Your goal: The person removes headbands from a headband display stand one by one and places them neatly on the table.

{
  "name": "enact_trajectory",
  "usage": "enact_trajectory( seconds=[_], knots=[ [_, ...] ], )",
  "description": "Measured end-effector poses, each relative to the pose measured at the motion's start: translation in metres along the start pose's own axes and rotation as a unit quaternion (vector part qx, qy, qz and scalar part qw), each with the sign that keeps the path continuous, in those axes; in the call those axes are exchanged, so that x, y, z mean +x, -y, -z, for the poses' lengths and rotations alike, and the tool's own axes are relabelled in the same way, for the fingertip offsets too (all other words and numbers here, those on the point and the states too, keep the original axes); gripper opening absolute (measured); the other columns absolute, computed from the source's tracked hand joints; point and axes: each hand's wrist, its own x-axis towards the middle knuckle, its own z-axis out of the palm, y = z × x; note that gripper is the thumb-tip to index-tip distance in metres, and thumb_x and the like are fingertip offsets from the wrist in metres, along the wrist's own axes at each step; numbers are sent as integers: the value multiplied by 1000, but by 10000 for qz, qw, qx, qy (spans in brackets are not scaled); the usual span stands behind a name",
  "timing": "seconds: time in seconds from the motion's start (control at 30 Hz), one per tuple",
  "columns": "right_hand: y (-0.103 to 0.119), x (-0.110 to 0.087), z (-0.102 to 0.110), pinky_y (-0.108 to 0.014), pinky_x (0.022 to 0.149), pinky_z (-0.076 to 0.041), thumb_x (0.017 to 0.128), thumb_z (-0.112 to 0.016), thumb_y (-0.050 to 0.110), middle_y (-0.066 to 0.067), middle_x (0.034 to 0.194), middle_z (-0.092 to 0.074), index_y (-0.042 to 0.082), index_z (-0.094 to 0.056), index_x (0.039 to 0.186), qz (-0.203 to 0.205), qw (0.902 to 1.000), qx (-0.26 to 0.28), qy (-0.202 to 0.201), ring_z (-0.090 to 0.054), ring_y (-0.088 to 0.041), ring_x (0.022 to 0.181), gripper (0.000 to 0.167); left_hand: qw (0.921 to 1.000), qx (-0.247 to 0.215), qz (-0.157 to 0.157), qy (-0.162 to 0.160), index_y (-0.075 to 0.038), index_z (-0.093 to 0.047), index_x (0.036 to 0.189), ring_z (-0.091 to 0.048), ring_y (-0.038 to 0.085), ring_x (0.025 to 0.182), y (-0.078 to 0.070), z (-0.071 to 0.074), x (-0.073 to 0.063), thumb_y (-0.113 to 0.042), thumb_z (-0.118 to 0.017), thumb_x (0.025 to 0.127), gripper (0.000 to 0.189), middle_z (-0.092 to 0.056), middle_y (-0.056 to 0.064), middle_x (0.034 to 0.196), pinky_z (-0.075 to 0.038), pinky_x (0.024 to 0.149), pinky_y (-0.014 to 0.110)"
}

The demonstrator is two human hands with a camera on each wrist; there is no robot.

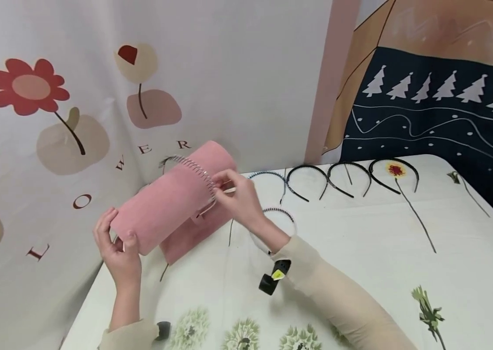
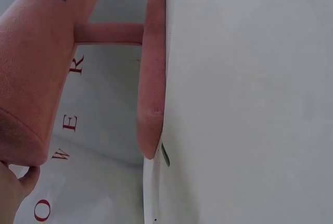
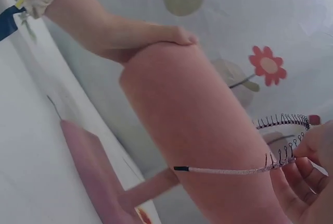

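A pink velvety headband stand point(image 1: 165, 201) has a thick padded roll joined by a short stem to a flat base point(image 2: 152, 78). My left hand point(image 1: 124, 260) grips the roll's near left end, thumb on one side and fingers on the other. Between thumb and fingers, my right hand point(image 1: 243, 201) pinches a pale headband point(image 1: 198, 171) lined with looped wire teeth. The headband arches over the roll's upper side, close to its surface. In the right wrist view, one black-tipped end of the headband point(image 3: 223, 171) lies across the roll near the stem.
On the white flower-printed table point(image 1: 351, 253), several dark toothed headbands point(image 1: 307, 166) stand in a row along the back edge. A paler headband point(image 1: 279, 210) lies behind my right wrist. Printed cloths point(image 1: 251, 73) hang behind the table.
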Motion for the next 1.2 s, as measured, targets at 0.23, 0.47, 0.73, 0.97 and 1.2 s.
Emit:
enact_trajectory(
  seconds=[0.23, 0.47, 0.73, 0.97, 1.2],
  knots=[
    [2, 1, 48, -27, 81, -61, 89, -63, -4, -19, 106, -67, -7, -63, 112, -513, 9932, 897, -529, -67, -15, 90, 24, 10000, -43, 5, 8, 8, -51, 133, -46, 19, 129, 1, 3, 0, -28, -68, 85, 63, -48, 4, 140, -48, 94, 14],
    [1, 4, 102, -26, 81, -61, 90, -61, -6, 0, 96, -65, -12, -60, 119, -761, 9872, 1262, -609, -67, -7, 83, 29, 10000, -76, 30, 41, 9, -50, 134, -44, 19, 131, 4, 0, 3, -26, -67, 85, 62, -47, 6, 141, -49, 95, 15],
    [-21, -6, 155, -22, 83, -59, 94, -62, 4, 3, 101, -65, -2, -63, 122, -1600, 9820, 979, -207, -68, -5, 89, 28, 10000, 39, 44, 32, 9, -50, 133, -45, 19, 130, 5, -2, 3, -26, -65, 85, 62, -47, 4, 140, -49, 94, 15],
    [-28, -16, 186, -18, 84, -58, 97, -61, 11, 13, 102, -67, -2, -58, 130, -2272, 9723, 519, 163, -68, 1, 91, 36, 10000, 74, 52, 17, 8, -51, 133, -46, 19, 130, 11, 0, 4, -28, -66, 84, 63, -48, 3, 140, -49, 92, 16],
    [-42, -24, 212, -18, 83, -58, 96, -60, 6, 17, 96, -71, 0, -62, 126, -2810, 9570, 535, 491, -70, 0, 87, 31, 10000, 82, 6, -39, 5, -52, 134, -45, 20, 131, 40, 10, 6, -30, -67, 84, 63, -47, 2, 142, -49, 92, 16]
  ],
)
